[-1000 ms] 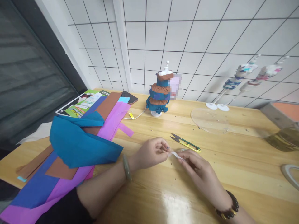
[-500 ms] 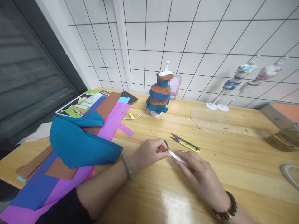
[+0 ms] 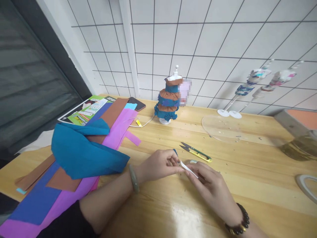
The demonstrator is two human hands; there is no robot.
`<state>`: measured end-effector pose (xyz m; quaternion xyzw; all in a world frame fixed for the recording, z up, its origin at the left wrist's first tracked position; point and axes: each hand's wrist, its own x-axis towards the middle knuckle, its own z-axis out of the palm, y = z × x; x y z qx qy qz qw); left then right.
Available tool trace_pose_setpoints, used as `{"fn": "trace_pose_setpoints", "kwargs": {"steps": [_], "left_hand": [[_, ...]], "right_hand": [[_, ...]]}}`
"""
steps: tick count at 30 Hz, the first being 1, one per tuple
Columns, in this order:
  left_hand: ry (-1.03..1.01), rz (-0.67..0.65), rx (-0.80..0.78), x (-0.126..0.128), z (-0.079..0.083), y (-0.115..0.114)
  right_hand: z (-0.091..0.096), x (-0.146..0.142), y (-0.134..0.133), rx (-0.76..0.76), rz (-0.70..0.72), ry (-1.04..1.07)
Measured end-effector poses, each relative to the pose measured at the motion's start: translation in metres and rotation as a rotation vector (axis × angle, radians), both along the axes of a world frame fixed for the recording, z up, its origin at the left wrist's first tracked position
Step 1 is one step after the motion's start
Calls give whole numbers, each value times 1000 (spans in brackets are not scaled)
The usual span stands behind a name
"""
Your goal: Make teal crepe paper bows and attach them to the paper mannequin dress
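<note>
Close together over the table are my left hand and my right hand. A narrow white strip, perhaps tape or paper, slants between them. My right thumb and fingers pinch its length. The left thumb and index finger are closed at its upper end. A small ruffled piece of blue paper peeks out behind my left fingers; whether they hold it I cannot tell. Just beyond the hands lie yellow-handled thread snips, blades pointing left.
On the left lie teal crepe paper and other coloured sheets, near a phone. A doll-like stand dressed in brown and blue ruffles is at the back. Two similar stands lean against the tiled wall. A clear disc and a tape roll lie rightward.
My left hand and forearm have shifted slightly, and its fingers now sit a little more spread. The white strip looks more curved between the hands. Other things stay where they were.
</note>
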<state>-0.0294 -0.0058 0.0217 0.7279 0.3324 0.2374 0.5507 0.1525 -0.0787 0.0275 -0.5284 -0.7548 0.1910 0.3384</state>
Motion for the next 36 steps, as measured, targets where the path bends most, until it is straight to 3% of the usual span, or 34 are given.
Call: {"fn": "trace_pose_setpoints", "kwargs": {"steps": [4, 13, 29, 36], "left_hand": [[-17, -23, -8, 0, -2, 1], [134, -34, 175, -4, 8, 3], [-135, 39, -167, 4, 3, -3], [-208, 27, -209, 7, -1, -5]], "right_hand": [[-1, -1, 0, -32, -30, 66], [3, -1, 2, -29, -98, 91], [-1, 1, 2, -23, 8, 31], [0, 0, 1, -102, -15, 62]]}}
